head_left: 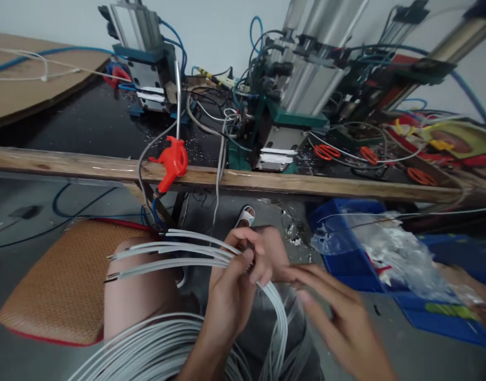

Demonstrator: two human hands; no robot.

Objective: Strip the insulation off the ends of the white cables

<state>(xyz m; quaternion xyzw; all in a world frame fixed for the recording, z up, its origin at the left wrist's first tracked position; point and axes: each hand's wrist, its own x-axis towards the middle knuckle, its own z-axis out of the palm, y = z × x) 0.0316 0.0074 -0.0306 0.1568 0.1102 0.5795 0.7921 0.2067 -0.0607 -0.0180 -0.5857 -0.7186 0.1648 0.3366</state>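
My left hand [243, 275] is closed around a bundle of white cables [175, 254] whose stripped ends fan out to the left over my knee. The cables loop down into a larger coil [155, 344] on my lap. My right hand [338, 312] hovers just right of the left hand, fingers spread and blurred by motion, holding nothing that I can make out.
A wooden rail [88, 166] edges a black bench with pneumatic crimping machines [278, 132] [147, 74] and tangled wires. An orange air blow gun [172, 161] hangs on the rail. Blue bins [346, 254] with plastic bags lie right, a woven cushion [64, 280] left.
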